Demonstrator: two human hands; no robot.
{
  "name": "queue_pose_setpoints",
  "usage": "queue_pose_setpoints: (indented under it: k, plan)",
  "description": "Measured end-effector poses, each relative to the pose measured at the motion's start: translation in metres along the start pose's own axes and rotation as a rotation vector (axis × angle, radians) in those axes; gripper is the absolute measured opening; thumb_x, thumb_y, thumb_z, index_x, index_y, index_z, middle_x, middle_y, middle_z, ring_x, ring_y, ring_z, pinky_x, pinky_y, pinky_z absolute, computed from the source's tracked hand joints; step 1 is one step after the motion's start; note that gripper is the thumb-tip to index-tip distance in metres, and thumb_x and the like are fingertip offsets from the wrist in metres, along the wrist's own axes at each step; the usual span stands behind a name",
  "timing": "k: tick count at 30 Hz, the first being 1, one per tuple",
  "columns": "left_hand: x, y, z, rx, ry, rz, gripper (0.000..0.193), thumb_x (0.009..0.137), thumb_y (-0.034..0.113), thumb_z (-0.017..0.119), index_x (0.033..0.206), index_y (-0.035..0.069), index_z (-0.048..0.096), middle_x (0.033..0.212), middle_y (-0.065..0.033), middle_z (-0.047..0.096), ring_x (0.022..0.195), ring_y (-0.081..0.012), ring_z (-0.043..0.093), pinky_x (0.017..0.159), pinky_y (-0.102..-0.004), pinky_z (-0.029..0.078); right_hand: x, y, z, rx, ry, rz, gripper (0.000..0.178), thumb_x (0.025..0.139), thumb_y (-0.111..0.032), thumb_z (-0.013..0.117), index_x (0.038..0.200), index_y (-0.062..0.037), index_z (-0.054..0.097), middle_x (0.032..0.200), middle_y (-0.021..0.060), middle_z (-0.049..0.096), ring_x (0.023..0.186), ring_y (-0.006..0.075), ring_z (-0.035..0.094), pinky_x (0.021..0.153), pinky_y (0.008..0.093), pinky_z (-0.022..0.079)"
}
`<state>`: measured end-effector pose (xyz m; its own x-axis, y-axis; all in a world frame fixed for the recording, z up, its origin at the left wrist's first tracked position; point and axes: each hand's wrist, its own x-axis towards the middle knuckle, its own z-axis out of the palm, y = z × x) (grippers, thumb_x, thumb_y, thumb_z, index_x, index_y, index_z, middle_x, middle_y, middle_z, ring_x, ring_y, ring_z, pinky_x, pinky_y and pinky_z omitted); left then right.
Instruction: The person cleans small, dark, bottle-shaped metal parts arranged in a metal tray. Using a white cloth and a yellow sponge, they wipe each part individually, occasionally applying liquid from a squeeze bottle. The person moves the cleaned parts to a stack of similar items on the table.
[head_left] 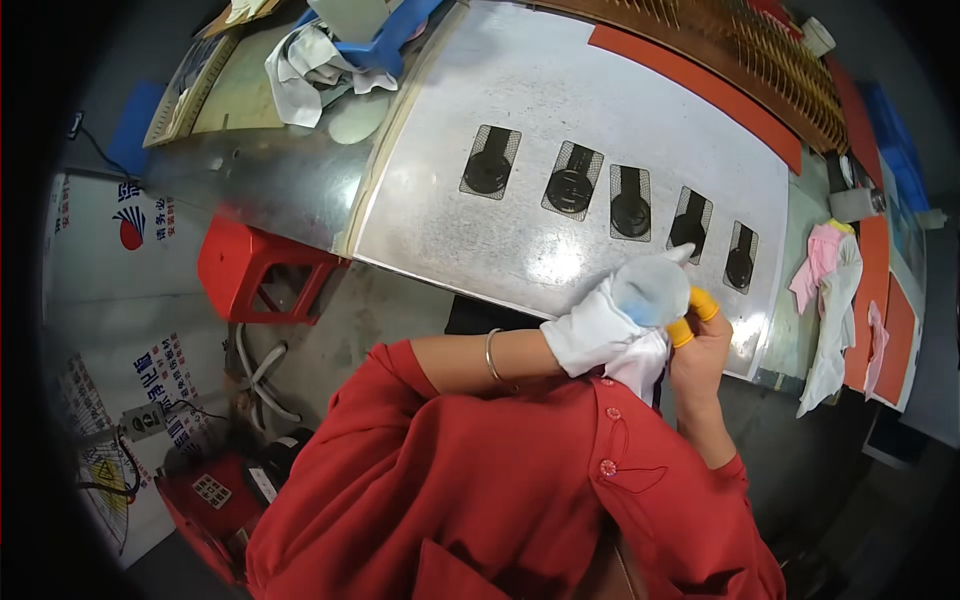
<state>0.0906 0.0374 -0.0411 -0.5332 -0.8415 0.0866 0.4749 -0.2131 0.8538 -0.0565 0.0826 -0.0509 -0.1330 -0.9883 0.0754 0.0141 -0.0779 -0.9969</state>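
Note:
My left hand (640, 295) wears a white glove with a pale blue patch. It is held in front of my chest, over the near edge of the table. One glove tip points out to the far right, and the other fingers are hidden. My right hand (700, 345) is bare, with yellow finger covers on the thumb and a finger. These are curled closed against the glove's right side, and what they pinch is hidden. White fabric (640, 362) hangs below the glove. Beyond lie several rectangular mesh pieces with black round-ended shapes, one of them a mesh piece (630, 205).
The pieces lie on a white tabletop (450, 215). Along its far side run an orange strip (700, 85) and a brown rack (740, 60). Cloths (835, 290) drape at the right. A white cloth (310, 70) lies far left. A red stool (260, 270) stands below the table.

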Motion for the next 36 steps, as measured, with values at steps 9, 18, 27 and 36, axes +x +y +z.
queue_pose_setpoints:
  k: [9,18,27,36]
  plan:
    - [0.021,0.020,-0.027,1.162,-0.641,0.309,0.035,0.067,0.031,0.066,0.092,0.007,0.060,0.086,-0.0116,0.062,0.083,-0.0267,0.060,0.074,-0.0352,0.048,0.042,-0.040,-0.008,-0.413,-0.646,0.052,0.072,0.068,-0.024,0.073,0.129,-0.0037,0.040,0.128,0.0133,0.046,0.118,0.0261,0.044,0.100,0.0362,0.031]
    - [0.002,0.059,-0.041,0.173,-0.145,-0.814,0.022,0.077,0.019,0.069,0.094,0.009,0.060,0.085,0.0008,0.060,0.075,-0.0080,0.054,0.061,-0.0243,0.045,0.072,-0.047,0.040,0.186,-0.695,0.154,0.060,0.074,-0.018,0.071,0.123,0.0027,0.045,0.119,0.0122,0.054,0.109,0.0190,0.051,0.093,0.0317,0.039]
    - [-0.028,0.152,-0.093,1.623,-0.064,0.543,0.086,0.071,0.050,0.065,0.130,-0.002,0.030,0.116,-0.0227,0.043,0.101,-0.0380,0.051,0.084,-0.0395,0.043,0.154,-0.071,0.133,-0.027,-1.357,0.625,0.023,0.091,-0.023,0.050,0.084,-0.0031,0.058,0.067,-0.0004,0.053,0.058,0.0066,0.050,0.049,0.0206,0.040]
    - [-0.001,0.153,-0.162,0.737,0.607,0.343,0.059,0.088,0.057,0.035,0.105,0.002,0.047,0.087,-0.0119,0.051,0.066,-0.0192,0.054,0.056,-0.0303,0.045,0.178,-0.083,0.233,-1.097,-0.745,-0.823,0.018,0.082,-0.015,0.047,0.075,-0.0002,0.053,0.064,0.0129,0.057,0.054,0.0285,0.056,0.050,0.0397,0.044]
